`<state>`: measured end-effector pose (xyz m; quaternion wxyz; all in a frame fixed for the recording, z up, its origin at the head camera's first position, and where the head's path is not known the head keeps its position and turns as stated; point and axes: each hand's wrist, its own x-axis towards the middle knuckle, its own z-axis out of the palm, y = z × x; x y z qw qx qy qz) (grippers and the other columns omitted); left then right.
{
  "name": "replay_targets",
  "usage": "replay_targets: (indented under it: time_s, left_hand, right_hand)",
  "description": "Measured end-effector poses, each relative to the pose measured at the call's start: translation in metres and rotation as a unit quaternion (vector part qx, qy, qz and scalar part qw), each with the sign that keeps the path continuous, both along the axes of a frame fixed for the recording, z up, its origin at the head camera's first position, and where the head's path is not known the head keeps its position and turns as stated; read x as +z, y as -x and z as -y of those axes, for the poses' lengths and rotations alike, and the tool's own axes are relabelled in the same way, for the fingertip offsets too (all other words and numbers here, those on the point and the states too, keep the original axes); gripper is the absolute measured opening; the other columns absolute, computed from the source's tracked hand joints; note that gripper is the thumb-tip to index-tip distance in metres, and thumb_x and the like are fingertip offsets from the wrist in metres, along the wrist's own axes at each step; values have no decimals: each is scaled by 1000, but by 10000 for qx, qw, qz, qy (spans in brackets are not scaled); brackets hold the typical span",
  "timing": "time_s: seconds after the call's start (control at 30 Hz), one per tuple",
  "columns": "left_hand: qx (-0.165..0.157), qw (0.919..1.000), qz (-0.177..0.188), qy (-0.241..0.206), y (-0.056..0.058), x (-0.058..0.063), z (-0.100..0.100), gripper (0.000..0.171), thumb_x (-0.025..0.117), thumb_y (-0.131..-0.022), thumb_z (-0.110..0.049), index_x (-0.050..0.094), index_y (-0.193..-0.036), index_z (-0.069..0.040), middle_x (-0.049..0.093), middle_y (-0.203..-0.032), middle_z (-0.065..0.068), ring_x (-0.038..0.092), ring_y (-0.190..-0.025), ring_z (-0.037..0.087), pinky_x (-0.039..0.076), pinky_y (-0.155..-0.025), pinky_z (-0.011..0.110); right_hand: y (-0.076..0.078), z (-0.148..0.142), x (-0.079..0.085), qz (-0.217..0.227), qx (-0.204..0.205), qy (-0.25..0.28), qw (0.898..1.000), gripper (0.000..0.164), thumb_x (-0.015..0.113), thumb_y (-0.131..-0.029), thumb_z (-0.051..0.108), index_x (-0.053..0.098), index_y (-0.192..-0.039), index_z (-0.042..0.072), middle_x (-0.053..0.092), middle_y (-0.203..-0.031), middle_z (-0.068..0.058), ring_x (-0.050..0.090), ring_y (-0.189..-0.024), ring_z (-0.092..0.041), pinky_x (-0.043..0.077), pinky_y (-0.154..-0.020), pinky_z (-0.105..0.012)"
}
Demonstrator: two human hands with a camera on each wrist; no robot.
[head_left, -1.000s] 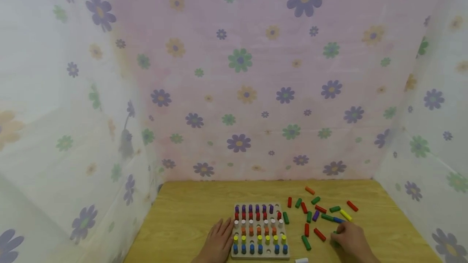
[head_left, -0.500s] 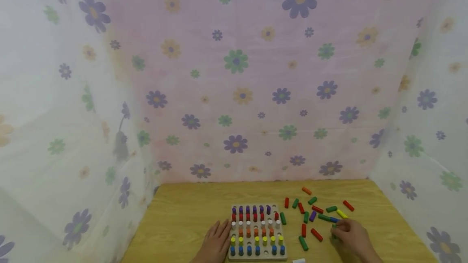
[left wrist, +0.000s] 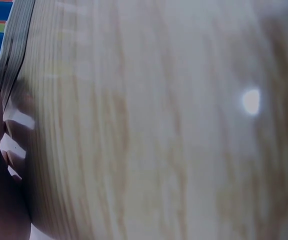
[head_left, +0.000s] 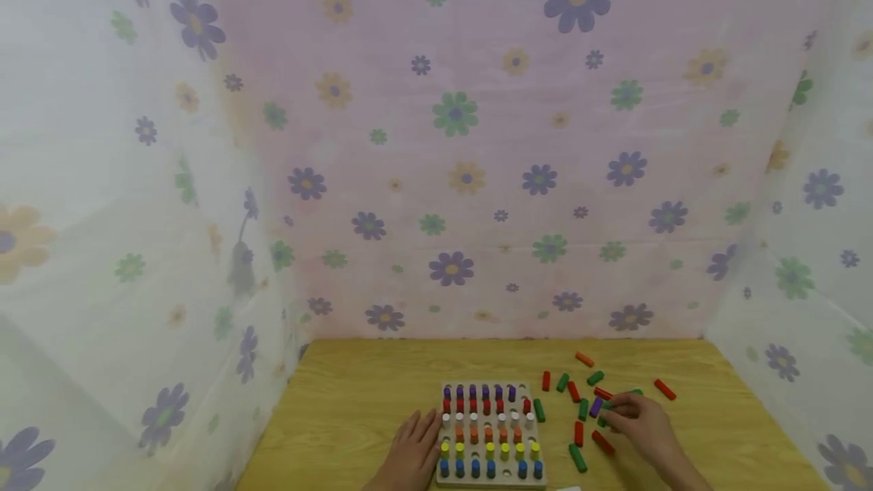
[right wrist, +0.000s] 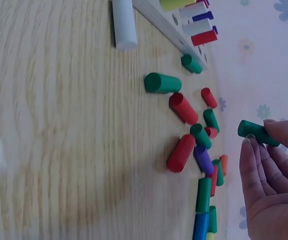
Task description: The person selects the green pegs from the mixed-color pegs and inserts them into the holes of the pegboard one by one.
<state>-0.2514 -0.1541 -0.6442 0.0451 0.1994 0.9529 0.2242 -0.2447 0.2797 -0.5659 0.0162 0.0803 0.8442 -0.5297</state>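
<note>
Compared with half a second ago, a green peg (right wrist: 250,129) is now raised and brought nearer the board (head_left: 477,483), so its pick-up can be judged complete. It is pinched between the thumb and fingers of the right hand (right wrist: 273,192), above the loose pegs (head_left: 577,458) right of the board. By the board's left edge, the left hand (head_left: 411,444) is laid with fingers extended, nothing held.

The left grip (head_left: 413,444) and right grip (head_left: 643,423) are both bare.
</note>
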Motion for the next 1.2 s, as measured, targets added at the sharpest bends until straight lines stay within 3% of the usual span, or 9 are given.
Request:
replay_targets:
  time_s: [0.27, 0.43, 0.73, 0.97, 1.2]
  left_hand:
    - [22, 10000, -21, 39, 1, -7, -1, 61, 32, -111, -49, 38, -160, -14, 39, -163, 11, 28, -150, 44, 24, -120, 66]
    - [7, 9998, -67, -163, 0, -14, -1, 59, 33, -112, -45, 39, -160, -12, 38, -163, 12, 27, -150, 45, 24, -120, 68]
    - [15, 9996, -255, -131, 0, -9, 1, 62, 27, -111, -51, 37, -161, -14, 40, -161, 13, 30, -149, 46, 25, -118, 68]
    - [-32, 9997, -176, -168, -1, -8, 2, 62, 28, -111, -49, 37, -160, -13, 40, -161, 14, 30, -148, 47, 25, -117, 70]
    - [49, 9999, -64, -85, -2, -4, 0, 62, 29, -111, -51, 38, -160, -15, 39, -162, 11, 28, -150, 44, 24, -120, 67]
  right_hand:
    - [4, 18, 9, -118, 189, 233, 9995, 30, 75, -94, 13, 65, -113, -7, 71, -98, -10, 72, -91, -31, 64, -76, -41]
    - [8, 31, 16, -127, 206, 208, 9995, 39, 79, -92, 20, 65, -117, -7, 70, -102, -10, 70, -91, -25, 64, -77, -42]
    - [20, 61, 20, -432, 347, 318, 9980, 33, 80, -90, 13, 65, -112, -8, 70, -99, -11, 70, -85, -21, 64, -75, -43]
    - [21, 77, 22, -457, 313, 526, 9971, 30, 80, -90, 13, 67, -110, -4, 68, -97, -9, 68, -86, -23, 63, -77, -43]
    - [22, 91, 24, -589, 586, 733, 9938, 27, 78, -91, 9, 66, -110, -6, 69, -98, -11, 69, -87, -27, 63, -77, -43]
